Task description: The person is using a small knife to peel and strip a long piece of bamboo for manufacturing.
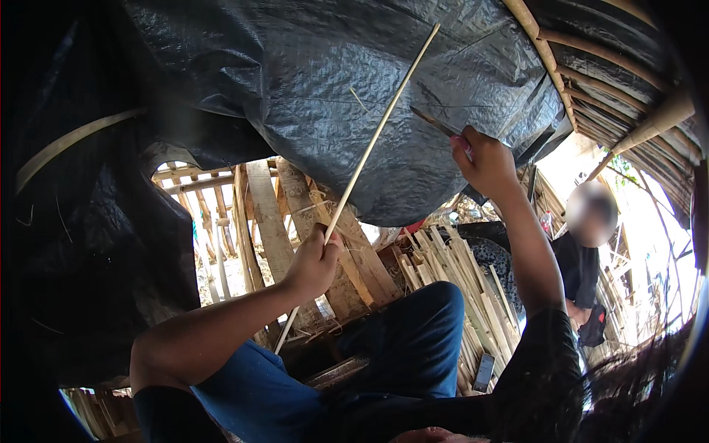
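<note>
A long, thin, pale strip, which looks like split bamboo, slants up and away from my lap. My left hand is closed round its lower part, and its bottom end passes below my forearm. My right hand grips a knife by its pink handle. The knife's dark blade points up and left, to the right of the strip and apart from it. Beyond both hands spreads a dark, shiny tarpaulin.
Many pale split strips lie right of my knee, with a phone among them. Wooden planks stand ahead. Another person is at the right. Bamboo poles carry the roof. A curved strip crosses the tarpaulin's left side.
</note>
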{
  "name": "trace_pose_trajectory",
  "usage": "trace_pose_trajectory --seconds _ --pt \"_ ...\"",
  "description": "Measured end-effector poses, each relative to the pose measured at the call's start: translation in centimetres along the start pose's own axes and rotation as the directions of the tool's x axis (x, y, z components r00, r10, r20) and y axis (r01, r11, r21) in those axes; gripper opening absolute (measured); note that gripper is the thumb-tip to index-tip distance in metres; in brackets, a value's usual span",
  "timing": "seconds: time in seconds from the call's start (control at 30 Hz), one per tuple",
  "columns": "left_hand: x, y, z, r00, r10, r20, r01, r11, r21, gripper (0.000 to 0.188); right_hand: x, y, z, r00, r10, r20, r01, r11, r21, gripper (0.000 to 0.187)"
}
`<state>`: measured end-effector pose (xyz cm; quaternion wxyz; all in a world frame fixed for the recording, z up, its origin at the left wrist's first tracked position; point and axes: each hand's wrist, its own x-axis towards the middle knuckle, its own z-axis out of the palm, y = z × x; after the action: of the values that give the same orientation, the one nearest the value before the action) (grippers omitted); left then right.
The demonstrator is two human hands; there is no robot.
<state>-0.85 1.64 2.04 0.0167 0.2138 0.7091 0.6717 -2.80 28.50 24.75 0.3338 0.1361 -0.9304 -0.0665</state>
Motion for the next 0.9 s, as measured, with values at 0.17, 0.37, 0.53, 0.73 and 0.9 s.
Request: trace_pose_trajectory --seconds 0.17,0.37,0.53,0.73,0.9 --pt "-0.5 0.3 0.2 1.0 0.0 -0.021 0.001 0.998 0.067 0.016 0.3 -1.2 -2.0 0.996 -0.03 0.081 0.036 0.997 -0.074 0.025" --pt "-0.9 0.7 0.8 1.0 0.022 -0.013 -0.018 0.977 0.213 0.031 1.1 -4.3 -3.9 0.969 -0.131 0.208 0.133 0.991 0.007 0.029" --pt "-1.5 1.7 0.9 1.0 0.008 0.016 -0.013 0.938 0.346 0.044 2.0 -8.6 -2.3 0.897 -0.272 0.349 0.352 0.916 -0.191 0.034" --pt "-1.2 1.8 1.6 0.998 0.05 0.043 -0.062 0.929 0.365 0.056 5.3 -10.3 0.5 0.846 -0.154 0.511 0.373 0.856 -0.359 0.032" --pt "-1.5 1.1 1.6 0.991 0.121 0.05 -0.131 0.904 0.408 0.066 8.7 -9.3 1.9 0.867 -0.063 0.495 0.366 0.754 -0.546 0.028"
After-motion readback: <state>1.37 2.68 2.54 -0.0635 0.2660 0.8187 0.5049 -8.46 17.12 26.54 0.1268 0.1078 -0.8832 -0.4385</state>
